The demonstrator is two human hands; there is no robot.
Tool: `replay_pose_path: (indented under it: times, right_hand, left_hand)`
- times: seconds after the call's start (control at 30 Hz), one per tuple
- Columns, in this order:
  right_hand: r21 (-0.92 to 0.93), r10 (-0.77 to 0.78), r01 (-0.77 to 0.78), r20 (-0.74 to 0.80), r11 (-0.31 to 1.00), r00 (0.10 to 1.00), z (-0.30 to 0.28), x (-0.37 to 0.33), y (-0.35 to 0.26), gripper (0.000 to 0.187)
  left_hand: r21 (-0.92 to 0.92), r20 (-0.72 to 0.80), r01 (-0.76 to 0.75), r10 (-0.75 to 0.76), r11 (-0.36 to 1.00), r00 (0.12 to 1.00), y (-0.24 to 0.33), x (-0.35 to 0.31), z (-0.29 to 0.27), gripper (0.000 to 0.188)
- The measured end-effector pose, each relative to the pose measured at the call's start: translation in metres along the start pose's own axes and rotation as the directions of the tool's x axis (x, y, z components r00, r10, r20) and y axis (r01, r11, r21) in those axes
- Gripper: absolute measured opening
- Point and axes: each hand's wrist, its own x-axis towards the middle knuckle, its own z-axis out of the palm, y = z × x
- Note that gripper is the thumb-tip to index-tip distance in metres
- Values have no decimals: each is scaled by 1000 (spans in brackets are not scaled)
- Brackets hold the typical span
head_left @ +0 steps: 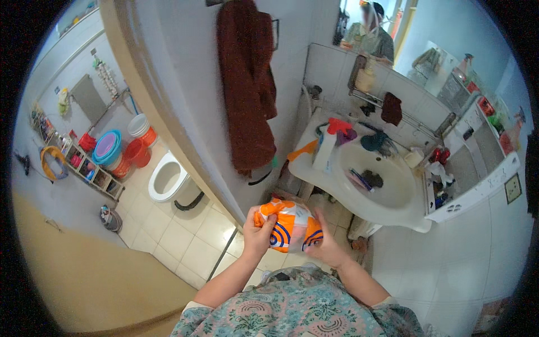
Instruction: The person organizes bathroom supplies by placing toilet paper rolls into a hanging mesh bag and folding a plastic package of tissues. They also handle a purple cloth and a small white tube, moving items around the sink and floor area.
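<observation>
Between my two hands is an orange and white plastic package with dark blue curved stripes, held up in front of my body. My left hand grips its left side, thumb on the front. On the right side, my right hand closes round the lower corner. What the package contains is hidden. Ahead and to the right stands a white washbasin with a dark lump and small tubes in its bowl. Coloured cloths or gloves and a white box-like container sit on its left rim.
A brown towel hangs on the wall ahead. Through the doorway at left are a toilet, buckets and a shelf rack. A white cabinet juts out right of the basin, beneath a mirror.
</observation>
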Motion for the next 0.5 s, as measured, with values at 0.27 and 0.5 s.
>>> replay_pose_path:
  times: [0.27, 0.5]
  right_hand:
    - [226, 176, -126, -215, 966, 961, -12, -38, -15, 79]
    - [448, 236, -35, -401, 893, 885, -79, -103, -12, 61]
  left_hand:
    - [-22, 201, 136, -129, 990, 971, -1, -26, 52, 19]
    - [-103, 400, 365, -297, 925, 867, -35, -57, 130, 37]
